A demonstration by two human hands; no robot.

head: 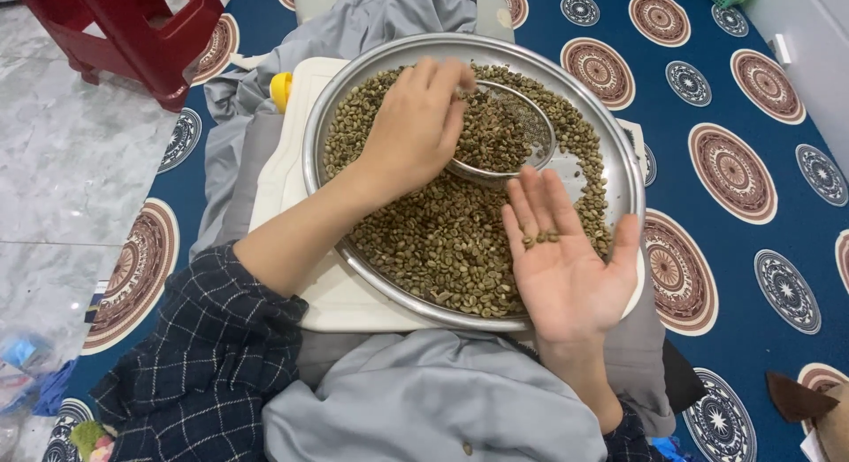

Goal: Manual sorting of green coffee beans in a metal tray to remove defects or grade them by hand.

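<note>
Two hands over one tray [619,144]: left [416,126] in beans [442,241], right [566,267] cupping three.

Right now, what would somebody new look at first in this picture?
Probably the big round metal tray in the middle, heaped with greenish beans. The left hand reaches into the beans beside a small mesh sieve, and the right hand lies open, palm up, at the tray's near edge with a few beans on it. Under it all spreads a blue mat with round patterns.
</note>
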